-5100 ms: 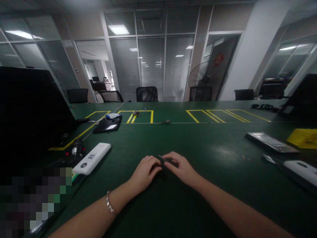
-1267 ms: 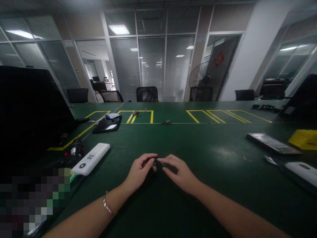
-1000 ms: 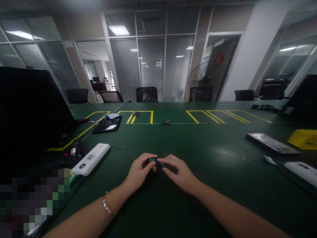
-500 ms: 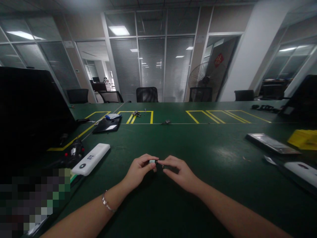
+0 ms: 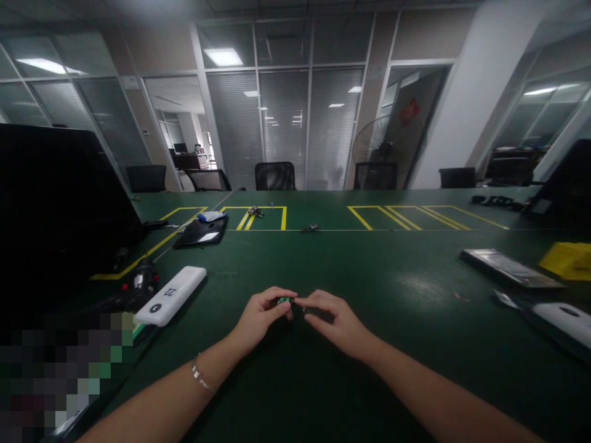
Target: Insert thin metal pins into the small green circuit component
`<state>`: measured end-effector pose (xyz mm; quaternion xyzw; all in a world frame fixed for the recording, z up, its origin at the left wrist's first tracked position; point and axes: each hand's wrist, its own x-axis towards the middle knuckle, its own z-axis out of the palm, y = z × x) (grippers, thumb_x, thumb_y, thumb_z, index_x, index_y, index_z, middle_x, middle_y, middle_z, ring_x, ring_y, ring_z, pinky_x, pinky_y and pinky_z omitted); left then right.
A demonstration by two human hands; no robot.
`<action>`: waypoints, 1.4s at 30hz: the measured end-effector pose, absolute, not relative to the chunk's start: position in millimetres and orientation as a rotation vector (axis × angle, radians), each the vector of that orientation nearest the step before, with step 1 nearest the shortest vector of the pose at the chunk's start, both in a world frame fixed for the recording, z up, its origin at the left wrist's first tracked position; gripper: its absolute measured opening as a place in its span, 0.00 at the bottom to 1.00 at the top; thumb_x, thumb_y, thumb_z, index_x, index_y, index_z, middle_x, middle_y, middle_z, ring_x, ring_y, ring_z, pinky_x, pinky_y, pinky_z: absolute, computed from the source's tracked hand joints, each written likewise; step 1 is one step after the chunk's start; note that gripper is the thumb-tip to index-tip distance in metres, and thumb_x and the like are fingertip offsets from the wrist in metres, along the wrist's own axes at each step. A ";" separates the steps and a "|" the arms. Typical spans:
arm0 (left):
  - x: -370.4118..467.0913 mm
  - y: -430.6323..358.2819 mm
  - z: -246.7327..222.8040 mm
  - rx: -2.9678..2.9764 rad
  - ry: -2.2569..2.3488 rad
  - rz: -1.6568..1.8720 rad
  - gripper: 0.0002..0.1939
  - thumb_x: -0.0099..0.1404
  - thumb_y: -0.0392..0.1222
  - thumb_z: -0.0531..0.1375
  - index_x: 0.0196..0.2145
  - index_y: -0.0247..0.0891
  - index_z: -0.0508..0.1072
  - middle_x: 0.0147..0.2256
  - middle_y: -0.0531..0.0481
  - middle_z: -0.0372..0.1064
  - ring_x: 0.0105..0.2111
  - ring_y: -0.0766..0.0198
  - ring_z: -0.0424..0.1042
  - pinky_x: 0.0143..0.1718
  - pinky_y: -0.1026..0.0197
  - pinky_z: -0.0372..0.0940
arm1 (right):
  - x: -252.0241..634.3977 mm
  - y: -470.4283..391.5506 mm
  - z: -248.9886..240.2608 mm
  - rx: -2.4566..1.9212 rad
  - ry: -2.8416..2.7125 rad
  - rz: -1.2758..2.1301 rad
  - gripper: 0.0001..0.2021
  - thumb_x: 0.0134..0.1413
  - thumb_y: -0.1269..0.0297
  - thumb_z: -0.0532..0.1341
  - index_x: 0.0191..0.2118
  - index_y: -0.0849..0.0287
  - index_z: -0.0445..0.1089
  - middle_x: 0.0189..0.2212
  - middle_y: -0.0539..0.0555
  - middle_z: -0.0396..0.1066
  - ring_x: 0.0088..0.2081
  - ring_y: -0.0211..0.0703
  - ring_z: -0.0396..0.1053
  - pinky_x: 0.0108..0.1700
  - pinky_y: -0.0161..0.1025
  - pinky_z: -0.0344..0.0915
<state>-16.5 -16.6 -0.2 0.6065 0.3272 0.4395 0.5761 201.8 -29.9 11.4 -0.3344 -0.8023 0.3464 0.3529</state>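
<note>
My left hand (image 5: 264, 315) pinches a small green object (image 5: 285, 300) between thumb and fingers, just above the green table (image 5: 323, 264). Close on its right is my right hand (image 5: 333, 317), its index fingertip at the right end of the object. The thumb of my right hand lies lower, apart from the index finger, with a tiny dark piece near its tip that is too small to name. Part of the green object is covered by the fingers of my left hand.
A white power bank (image 5: 172, 296) and a black device with red buttons (image 5: 141, 283) lie on the left. Further back are a black tablet (image 5: 201, 232) and a small metal part (image 5: 310, 228). On the right are a boxed device (image 5: 510, 269) and a yellow holder (image 5: 569, 261).
The small object in my left hand now shows a green face where a pale one showed before. Both hands have stayed almost in place.
</note>
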 end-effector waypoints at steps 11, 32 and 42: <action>-15.1 -15.7 -7.9 1.253 0.894 1.230 0.16 0.59 0.35 0.63 0.44 0.41 0.66 0.40 0.49 0.70 0.42 0.58 0.71 0.45 0.55 0.64 | 200.4 -32.4 16.7 -0.914 -2.060 0.851 0.17 0.60 0.69 0.59 0.53 0.49 0.68 0.41 0.52 0.69 0.40 0.42 0.67 0.41 0.39 0.64; -8.9 -25.3 3.0 1.784 1.057 1.053 0.16 0.69 0.43 0.52 0.52 0.39 0.69 0.42 0.46 0.62 0.33 0.62 0.71 0.41 0.56 0.67 | 199.9 -32.6 14.5 -0.897 -2.045 0.821 0.17 0.60 0.69 0.58 0.53 0.50 0.68 0.42 0.53 0.69 0.41 0.42 0.68 0.42 0.40 0.64; -9.5 -26.9 9.4 1.814 1.113 1.094 0.15 0.66 0.40 0.55 0.50 0.42 0.72 0.44 0.45 0.66 0.42 0.56 0.70 0.47 0.54 0.64 | 199.4 -30.6 11.7 -0.968 -2.041 0.811 0.17 0.60 0.68 0.58 0.54 0.49 0.68 0.42 0.53 0.69 0.41 0.44 0.68 0.42 0.41 0.65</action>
